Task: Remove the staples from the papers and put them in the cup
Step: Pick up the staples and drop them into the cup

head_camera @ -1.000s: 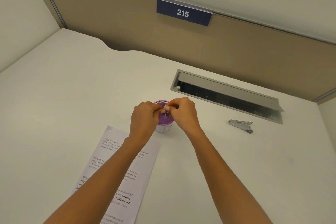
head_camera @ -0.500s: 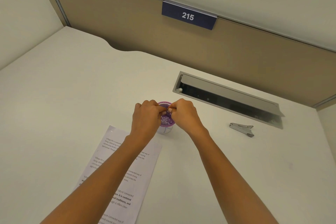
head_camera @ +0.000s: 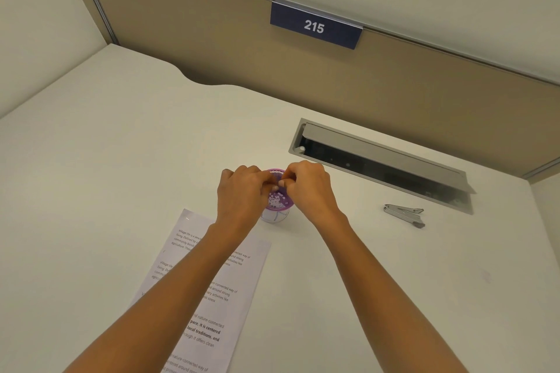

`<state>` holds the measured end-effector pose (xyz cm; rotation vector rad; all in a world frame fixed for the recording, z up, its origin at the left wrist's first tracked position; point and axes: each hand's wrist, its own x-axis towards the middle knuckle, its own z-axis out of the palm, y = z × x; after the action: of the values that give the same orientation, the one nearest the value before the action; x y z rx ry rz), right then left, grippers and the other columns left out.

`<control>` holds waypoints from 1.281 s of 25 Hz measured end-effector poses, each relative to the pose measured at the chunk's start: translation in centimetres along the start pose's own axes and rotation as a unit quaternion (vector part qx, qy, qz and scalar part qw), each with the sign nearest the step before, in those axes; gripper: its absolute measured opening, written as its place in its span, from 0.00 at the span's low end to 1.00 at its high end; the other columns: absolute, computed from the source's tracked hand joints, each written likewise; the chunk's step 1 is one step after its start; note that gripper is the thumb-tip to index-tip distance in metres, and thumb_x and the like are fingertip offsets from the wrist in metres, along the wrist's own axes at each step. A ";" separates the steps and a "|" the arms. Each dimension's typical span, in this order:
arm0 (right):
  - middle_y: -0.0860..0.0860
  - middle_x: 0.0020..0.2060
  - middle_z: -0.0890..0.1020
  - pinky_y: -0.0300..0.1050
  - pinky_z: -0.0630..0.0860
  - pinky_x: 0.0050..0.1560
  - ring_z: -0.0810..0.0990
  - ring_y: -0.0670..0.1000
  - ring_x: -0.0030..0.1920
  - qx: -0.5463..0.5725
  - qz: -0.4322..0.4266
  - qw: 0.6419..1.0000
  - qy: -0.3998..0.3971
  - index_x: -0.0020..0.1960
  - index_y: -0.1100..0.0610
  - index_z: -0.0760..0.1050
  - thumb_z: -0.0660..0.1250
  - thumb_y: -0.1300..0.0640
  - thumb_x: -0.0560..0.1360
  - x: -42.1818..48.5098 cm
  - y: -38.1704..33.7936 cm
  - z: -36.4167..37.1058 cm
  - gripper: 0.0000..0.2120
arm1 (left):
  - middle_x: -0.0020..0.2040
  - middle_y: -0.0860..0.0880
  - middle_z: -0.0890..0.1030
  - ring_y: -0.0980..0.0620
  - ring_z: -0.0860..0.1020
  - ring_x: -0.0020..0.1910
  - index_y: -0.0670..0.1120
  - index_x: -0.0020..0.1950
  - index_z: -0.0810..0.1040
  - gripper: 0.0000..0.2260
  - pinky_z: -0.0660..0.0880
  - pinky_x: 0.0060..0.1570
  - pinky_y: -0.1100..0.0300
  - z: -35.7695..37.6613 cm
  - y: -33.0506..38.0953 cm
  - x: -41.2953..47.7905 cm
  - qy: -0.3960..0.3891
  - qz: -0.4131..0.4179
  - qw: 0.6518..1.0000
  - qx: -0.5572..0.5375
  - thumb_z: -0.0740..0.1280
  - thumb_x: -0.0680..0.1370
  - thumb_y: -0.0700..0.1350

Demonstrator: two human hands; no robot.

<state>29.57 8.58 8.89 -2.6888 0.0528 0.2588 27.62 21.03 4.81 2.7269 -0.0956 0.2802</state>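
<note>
A small cup (head_camera: 277, 202) with a purple rim stands on the white desk, with several small pale bits inside it. My left hand (head_camera: 242, 194) and my right hand (head_camera: 309, 188) meet right above its mouth, fingertips pinched together and touching. Any staple between the fingers is too small to see. The printed papers (head_camera: 249, 281) lie flat on the desk nearer to me, partly under my left forearm. A metal staple remover (head_camera: 404, 215) lies on the desk to the right of the cup, apart from both hands.
An open grey cable tray (head_camera: 378, 157) is sunk into the desk behind the cup. A beige partition with a blue "215" sign (head_camera: 315, 26) closes off the back. The desk's right edge runs beside the tray's end.
Both hands stay pinched together over the cup and have shifted only slightly. The view has moved a little. Cup, papers and staple remover lie where they were.
</note>
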 end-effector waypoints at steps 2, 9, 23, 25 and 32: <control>0.56 0.57 0.81 0.44 0.75 0.58 0.80 0.57 0.54 -0.011 -0.006 1.000 -0.019 0.61 0.58 0.78 0.66 0.53 0.77 0.0 -0.1 -0.1 0.15 | 0.51 0.50 0.84 0.48 0.78 0.49 0.54 0.56 0.82 0.10 0.66 0.51 0.56 0.0 -0.1 0.0 -0.004 0.005 1.000 0.002 0.62 0.79 0.50; 0.56 0.57 0.82 0.44 0.76 0.57 0.80 0.56 0.54 -0.017 -0.024 0.999 -0.017 0.60 0.58 0.78 0.67 0.54 0.76 -0.2 0.1 -0.1 0.15 | 0.57 0.50 0.81 0.48 0.77 0.55 0.54 0.61 0.80 0.12 0.66 0.54 0.55 -0.2 0.1 -0.3 -0.028 0.029 0.999 0.017 0.64 0.78 0.49; 0.56 0.55 0.82 0.45 0.77 0.56 0.81 0.55 0.52 -0.006 -0.052 0.999 -0.003 0.60 0.58 0.79 0.67 0.53 0.76 -0.3 0.9 0.7 0.14 | 0.52 0.50 0.84 0.49 0.77 0.51 0.56 0.61 0.79 0.12 0.65 0.56 0.56 -0.9 0.8 -0.7 -0.022 0.012 0.999 0.031 0.62 0.79 0.51; 0.55 0.56 0.82 0.44 0.76 0.56 0.81 0.55 0.52 0.006 -0.055 0.998 0.005 0.59 0.57 0.79 0.67 0.54 0.76 -0.4 0.9 0.6 0.14 | 0.51 0.47 0.84 0.47 0.76 0.51 0.55 0.61 0.79 0.12 0.65 0.55 0.57 -1.2 1.0 -0.8 -0.018 -0.007 1.000 0.003 0.61 0.80 0.49; 0.55 0.55 0.82 0.45 0.77 0.56 0.81 0.54 0.52 0.017 -0.056 0.998 0.022 0.58 0.58 0.79 0.67 0.54 0.76 -0.5 1.2 0.9 0.13 | 0.51 0.49 0.85 0.50 0.77 0.50 0.54 0.60 0.80 0.12 0.65 0.55 0.58 -0.7 0.9 -1.0 -0.009 -0.013 1.000 -0.015 0.62 0.79 0.50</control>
<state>28.87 7.91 7.72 -2.6523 -0.0797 0.1626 26.41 20.48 5.57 2.6998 -0.0700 0.2453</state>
